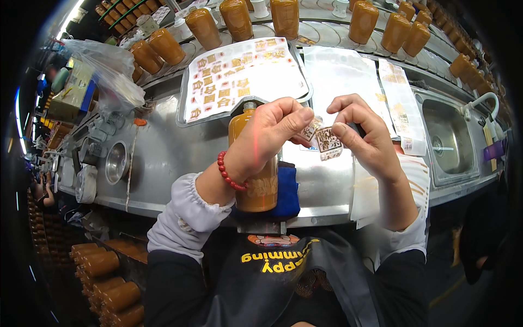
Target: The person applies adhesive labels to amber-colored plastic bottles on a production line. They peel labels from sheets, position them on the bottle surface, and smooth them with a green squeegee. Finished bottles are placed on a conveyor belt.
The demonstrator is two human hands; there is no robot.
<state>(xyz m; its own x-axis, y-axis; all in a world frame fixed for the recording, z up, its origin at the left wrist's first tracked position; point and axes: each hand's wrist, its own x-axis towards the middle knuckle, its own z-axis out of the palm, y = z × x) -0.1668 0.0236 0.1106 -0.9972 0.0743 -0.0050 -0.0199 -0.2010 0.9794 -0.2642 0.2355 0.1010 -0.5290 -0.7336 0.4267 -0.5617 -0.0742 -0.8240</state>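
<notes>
My left hand (269, 128), with a red bead bracelet at its wrist, is closed in a pinch at one edge of a small printed decal (329, 144). My right hand (366, 133) pinches the decal's other side between thumb and fingers. The decal is clear with dark brown characters, and it hangs above the metal worktop. A glossy brown bottle (260, 191) stands or lies beneath my left wrist; which of the two I cannot tell. Beside it sits a folded blue cloth (287, 191). My left hand and forearm hide part of the bottle.
Behind my hands, a metal tray (182, 114) holds a sheet of gold decals (239, 76). White sheets (340, 71) and a decal strip (400, 103) lie to its right. Brown bottles (286, 19) line a conveyor (321, 32). A sink (444, 136) is at right, a steel bowl (116, 162) at left.
</notes>
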